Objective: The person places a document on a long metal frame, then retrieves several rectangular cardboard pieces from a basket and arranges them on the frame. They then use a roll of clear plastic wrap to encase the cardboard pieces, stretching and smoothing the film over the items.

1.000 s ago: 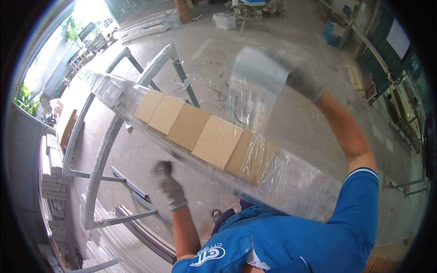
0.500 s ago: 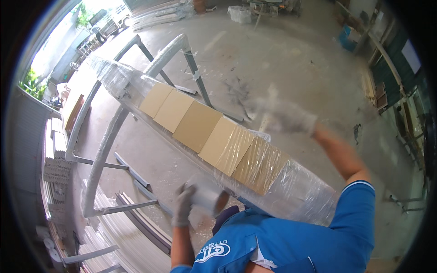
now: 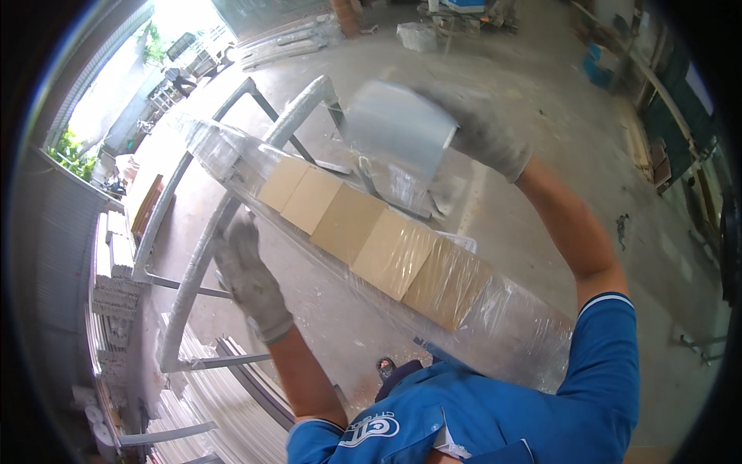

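A long bundle (image 3: 510, 332) in clear plastic film lies slanting across a padded metal rack. Along its top several tan cardboard sheets (image 3: 352, 224) overlap, the nearer ones under film. Beyond the bundle my right hand (image 3: 495, 143), in a grey glove, grips a roll of stretch film (image 3: 402, 127), blurred by motion; its fingers are partly lost in the blur. On the bundle's left side my gloved left hand (image 3: 251, 278) is raised by a wrapped leg of the rack (image 3: 185, 313). It is empty, its fingers stretched out and slightly blurred.
White long profiles (image 3: 209, 410) lie stacked on the floor at lower left, with more piled on a shelf (image 3: 112, 340) by the wall. Wrapped lengths (image 3: 282, 46) lie at the far end. A blue bin (image 3: 599, 66) stands far right. My shoe (image 3: 386, 366) shows below the bundle.
The film roll has passed from my left hand at the near side to my right hand beyond the bundle. My left hand has moved up and left, now without it.
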`<state>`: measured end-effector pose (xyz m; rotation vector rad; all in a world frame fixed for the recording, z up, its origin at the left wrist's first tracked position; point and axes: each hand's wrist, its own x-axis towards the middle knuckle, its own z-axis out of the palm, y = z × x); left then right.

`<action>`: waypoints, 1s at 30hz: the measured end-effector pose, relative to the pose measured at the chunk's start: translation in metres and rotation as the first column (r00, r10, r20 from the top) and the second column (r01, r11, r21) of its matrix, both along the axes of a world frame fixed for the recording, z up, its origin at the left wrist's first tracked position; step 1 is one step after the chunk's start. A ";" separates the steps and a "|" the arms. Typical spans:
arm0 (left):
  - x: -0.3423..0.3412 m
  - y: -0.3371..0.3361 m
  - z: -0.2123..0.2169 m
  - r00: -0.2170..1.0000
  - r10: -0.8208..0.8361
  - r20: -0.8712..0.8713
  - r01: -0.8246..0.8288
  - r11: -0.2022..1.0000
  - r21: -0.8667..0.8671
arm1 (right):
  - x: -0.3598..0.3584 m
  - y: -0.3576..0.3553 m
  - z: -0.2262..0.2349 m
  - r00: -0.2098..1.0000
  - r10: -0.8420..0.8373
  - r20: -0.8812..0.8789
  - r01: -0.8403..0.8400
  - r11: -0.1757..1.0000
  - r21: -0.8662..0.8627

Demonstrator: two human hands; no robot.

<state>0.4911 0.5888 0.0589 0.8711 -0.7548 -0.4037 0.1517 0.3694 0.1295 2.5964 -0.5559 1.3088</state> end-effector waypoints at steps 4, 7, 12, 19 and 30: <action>-0.018 0.006 -0.157 0.951 -0.306 0.036 0.237 0.800 0.551 | -0.010 -0.015 -0.117 0.944 -0.027 -0.328 0.067 0.991 0.112; -0.077 -0.018 -0.260 0.757 -0.250 -0.604 0.534 0.770 0.350 | 0.006 0.016 -0.206 0.716 0.061 -0.696 0.169 0.952 0.257; -0.085 -0.021 -0.274 0.808 -0.332 -0.486 0.573 0.630 0.523 | 0.017 0.033 -0.217 0.730 0.486 -0.481 0.098 0.622 0.777; -0.004 0.058 -0.199 0.794 -0.525 -0.309 0.562 0.436 0.703 | 0.070 -0.023 -0.073 0.909 0.286 0.302 -0.351 0.136 0.927; 0.019 0.155 -0.118 0.846 -0.224 -0.484 0.398 0.870 0.292 | 0.135 0.024 -0.042 0.795 0.572 0.203 -0.357 0.171 0.918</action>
